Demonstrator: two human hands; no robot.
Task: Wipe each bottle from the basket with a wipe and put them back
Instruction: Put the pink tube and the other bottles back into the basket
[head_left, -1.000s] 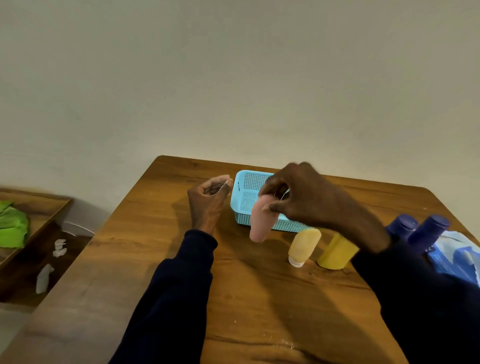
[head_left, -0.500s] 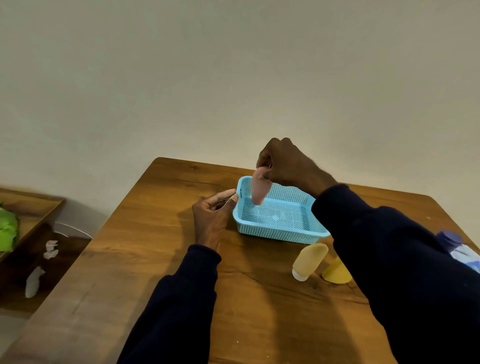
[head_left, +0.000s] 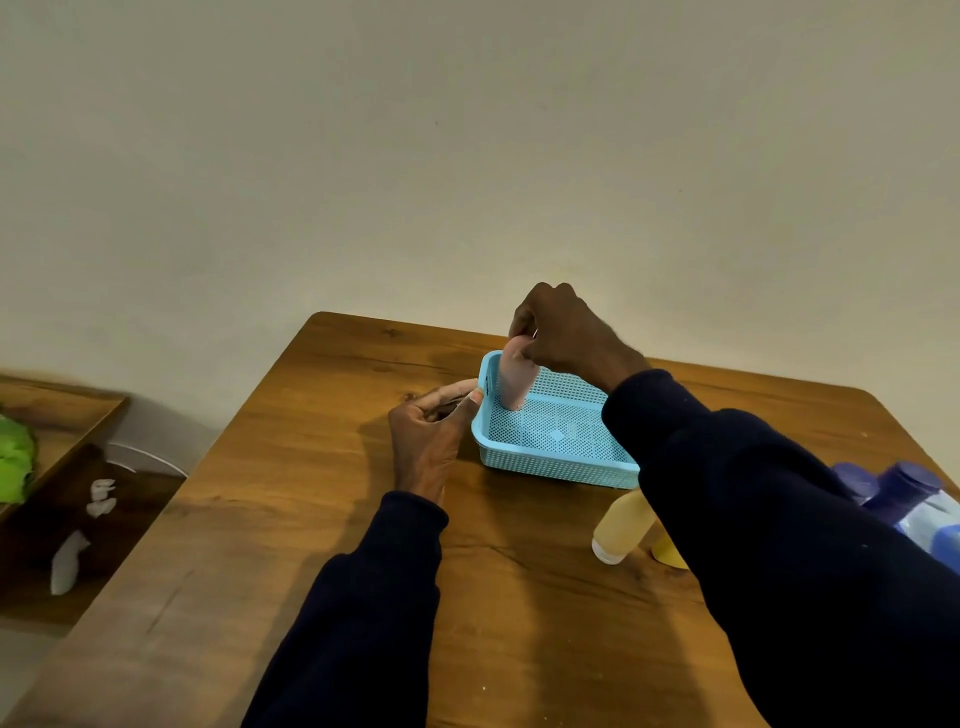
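Pinches top of pink bottle (head_left: 514, 382) with right hand (head_left: 566, 332), upright in blue basket (head_left: 556, 470); rests curled left hand (head_left: 428, 436) against its side (cannot tell whether gripping anything).

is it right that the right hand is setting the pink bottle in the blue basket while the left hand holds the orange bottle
Not quite. The head view shows the left hand holding no bottle, its thumb against the blue basket's rim; the orange bottle lies on the table. The right hand does set the pink bottle in the basket.
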